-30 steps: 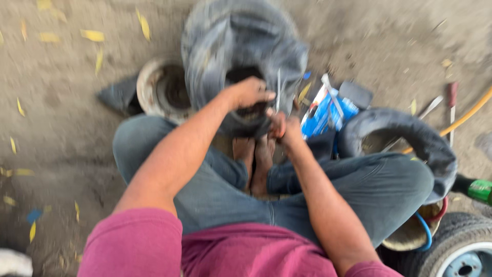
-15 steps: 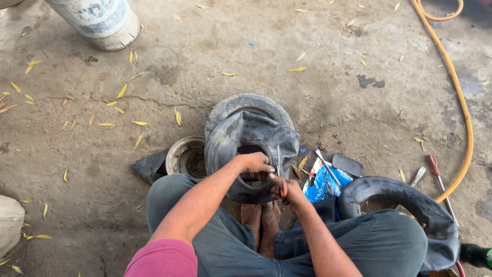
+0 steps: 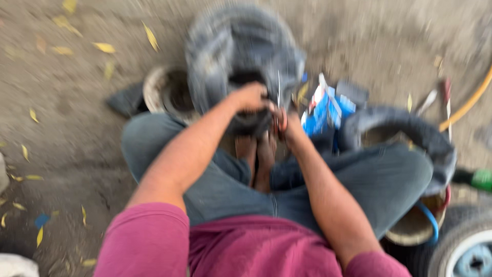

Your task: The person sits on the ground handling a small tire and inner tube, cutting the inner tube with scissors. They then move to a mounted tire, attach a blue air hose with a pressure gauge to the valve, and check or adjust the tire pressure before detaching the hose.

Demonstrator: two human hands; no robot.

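The view is blurred by motion. I sit cross-legged on the ground with a black rubber tyre tube [image 3: 230,46] standing in front of my feet. My left hand [image 3: 251,96] grips the folded lower part of the tube. My right hand [image 3: 289,123] is close beside it, closed on a tool with a reddish handle [image 3: 282,120] and a thin metal blade pointing up. The two hands almost touch.
A round metal bowl [image 3: 166,90] lies left of the tube. A blue and white packet [image 3: 325,105], a second black tube [image 3: 400,123] by my right knee, hand tools [image 3: 446,97], a yellow hose [image 3: 469,102], a green bottle [image 3: 482,179] and a wheel [image 3: 461,251] lie to the right.
The camera has dipped down and closer, as it was a second ago. Both hands stay at the same spot on the tube, with the tool between them.
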